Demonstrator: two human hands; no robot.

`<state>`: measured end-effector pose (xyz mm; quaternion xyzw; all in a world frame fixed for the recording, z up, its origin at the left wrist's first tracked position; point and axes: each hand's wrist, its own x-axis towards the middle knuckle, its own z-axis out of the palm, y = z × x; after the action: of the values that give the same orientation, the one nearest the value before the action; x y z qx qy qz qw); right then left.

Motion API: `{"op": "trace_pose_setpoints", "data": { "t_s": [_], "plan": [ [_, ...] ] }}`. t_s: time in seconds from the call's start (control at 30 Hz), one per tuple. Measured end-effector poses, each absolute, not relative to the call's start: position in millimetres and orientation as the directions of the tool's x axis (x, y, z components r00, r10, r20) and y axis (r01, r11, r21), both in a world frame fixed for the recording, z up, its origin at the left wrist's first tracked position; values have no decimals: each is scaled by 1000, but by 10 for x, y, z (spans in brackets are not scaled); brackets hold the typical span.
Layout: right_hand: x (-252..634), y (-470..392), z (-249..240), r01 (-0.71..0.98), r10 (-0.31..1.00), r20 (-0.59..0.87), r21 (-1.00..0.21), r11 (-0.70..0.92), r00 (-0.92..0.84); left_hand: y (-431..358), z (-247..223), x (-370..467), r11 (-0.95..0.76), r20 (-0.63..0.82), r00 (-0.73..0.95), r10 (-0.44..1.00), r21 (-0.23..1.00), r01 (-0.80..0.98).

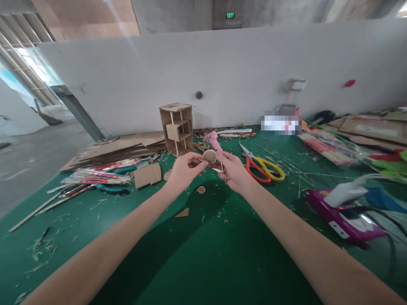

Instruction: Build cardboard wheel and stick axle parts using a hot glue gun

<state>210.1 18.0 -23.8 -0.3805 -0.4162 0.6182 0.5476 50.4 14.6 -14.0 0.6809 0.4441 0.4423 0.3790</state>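
A small round cardboard piece (210, 156) is held up between both hands, above the middle of the green table. The fingertips of my left hand (187, 168) pinch its left edge. My right hand (234, 170) is closed at its right side, with a thin stick among the fingers. Just behind the hands is a pink tool (214, 140), perhaps a glue gun; whether my right hand touches it is unclear. A small cardboard ring (201, 190) lies on the table below the hands, near a cardboard scrap (182, 213).
A cardboard shelf model (177, 129) stands behind my left hand. Orange-and-yellow scissors (261, 166) lie right of my right hand. A purple power strip (345, 216) with cables sits farther right. Packaged sticks (100, 176), pliers (112, 189) and a cardboard square (148, 176) lie left.
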Motion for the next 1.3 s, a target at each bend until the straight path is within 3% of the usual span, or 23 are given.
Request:
{"op": "trace_pose_setpoints", "data": {
  "t_s": [0.13,0.27,0.33,0.43,0.53,0.73,0.83,0.93,1.03,1.13,1.3],
  "plan": [
    [2098,173,-254,-267,988,62,-963,22,-141,121,-122,535,-242,191,219,957,941,237],
    [2147,205,-295,-17,971,189,-982,189,-146,175,-180,490,-201,132,261,956,945,259],
    [2195,222,-306,187,934,304,-923,337,-188,221,-218,432,-254,110,332,937,867,429],
    [2255,224,-308,420,875,375,-772,478,-307,278,-252,339,-392,91,434,896,620,679],
    [2267,210,-317,444,859,352,-746,497,-371,297,-255,290,-487,183,461,868,490,723],
    [2304,251,-339,459,870,259,-766,450,-420,248,-304,365,-576,227,548,805,519,631],
    [2325,282,-293,354,926,285,-863,361,-248,210,-374,437,-650,252,604,756,406,643],
    [2277,271,-216,-6,971,224,-975,224,-88,193,-433,482,-680,294,613,733,342,649],
    [2160,235,-163,-308,978,161,-944,113,-134,198,-447,478,-636,258,583,770,382,671],
    [2034,236,-170,-407,966,179,-909,89,-189,200,-439,456,-604,231,565,792,423,675],
    [1949,319,-240,-423,965,168,-904,70,-199,188,-474,466,-585,269,520,811,413,698]
  ]
}}
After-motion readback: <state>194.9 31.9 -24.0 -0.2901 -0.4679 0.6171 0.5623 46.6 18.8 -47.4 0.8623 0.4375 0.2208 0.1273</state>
